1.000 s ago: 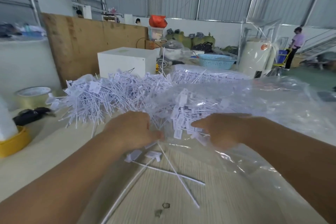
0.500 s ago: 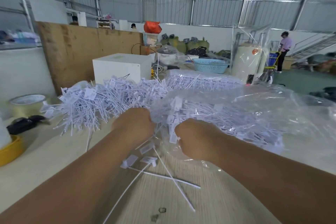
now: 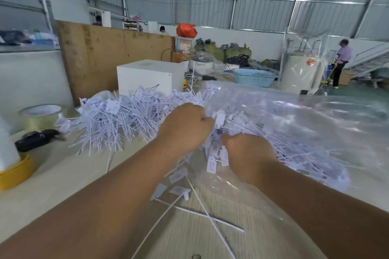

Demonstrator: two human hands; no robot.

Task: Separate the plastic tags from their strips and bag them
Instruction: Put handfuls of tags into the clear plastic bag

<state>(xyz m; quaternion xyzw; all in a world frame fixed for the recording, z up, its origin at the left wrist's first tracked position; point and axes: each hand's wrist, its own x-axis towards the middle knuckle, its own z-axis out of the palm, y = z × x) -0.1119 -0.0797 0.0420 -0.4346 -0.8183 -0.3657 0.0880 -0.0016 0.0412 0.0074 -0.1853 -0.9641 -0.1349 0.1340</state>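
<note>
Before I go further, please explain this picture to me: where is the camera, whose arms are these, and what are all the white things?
There is no machine here. The camera sits on a person's head and looks forward and down, so the two bare arms are that person's own. The left hand and the right hand both curl around bunches of white plastic tags at the mouth of a clear plastic bag, which already holds many tags. A loose pile of tags lies further left on the pale table. A few single tags on thin strips lie near the person. At the left edge are a tape roll and a yellow ring. The background is a workshop hall.
</note>
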